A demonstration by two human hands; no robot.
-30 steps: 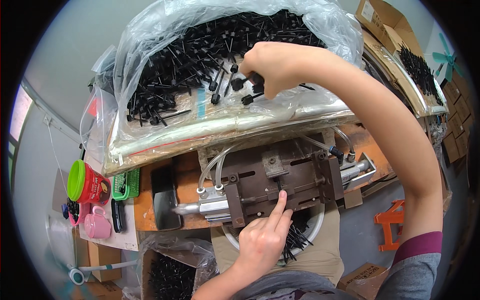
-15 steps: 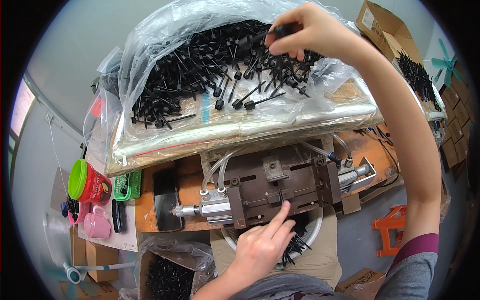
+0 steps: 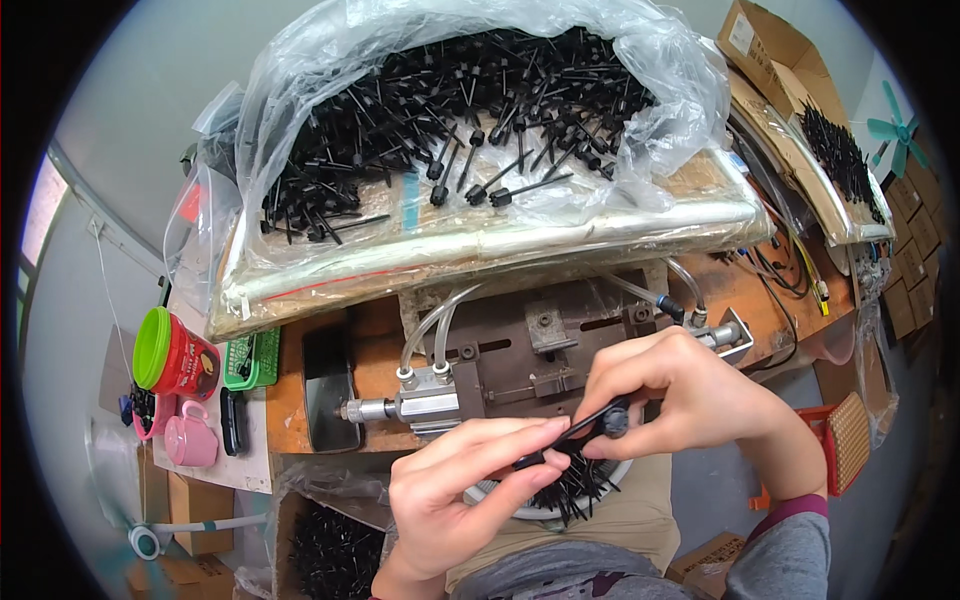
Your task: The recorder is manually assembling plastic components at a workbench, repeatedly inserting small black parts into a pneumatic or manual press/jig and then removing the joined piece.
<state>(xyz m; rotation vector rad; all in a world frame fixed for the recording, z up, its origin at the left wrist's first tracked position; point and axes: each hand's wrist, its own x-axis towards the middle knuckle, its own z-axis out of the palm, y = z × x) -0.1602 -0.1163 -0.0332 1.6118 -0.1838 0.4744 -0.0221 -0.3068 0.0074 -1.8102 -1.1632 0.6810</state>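
Observation:
Just in front of the metal clamping fixture [image 3: 500,378], my two hands are close together. My right hand [image 3: 690,390] is closed round a black plastic part with a round knob-like head [image 3: 612,421] and a thin dark stem. My left hand [image 3: 455,495] pinches a slim black piece [image 3: 530,459] between thumb and fingers. Whether both hands grip one part or two touching ones, I cannot tell. Below them, a white round container [image 3: 625,470] holds many thin black rods [image 3: 568,498], partly hidden by my hands.
A plastic-lined tray [image 3: 480,240] heaped with black stemmed parts [image 3: 400,125] stands behind the fixture. Air hoses [image 3: 425,325] run to its cylinders. To the left are a phone [image 3: 331,390], green basket [image 3: 262,365], red bucket [image 3: 190,360] and pink cup [image 3: 190,437]. An orange stool [image 3: 845,445] stands right.
My right hand has come down from the heaped tray to the front of the fixture with a black part. My left hand has left the fixture's middle and now pinches a black piece.

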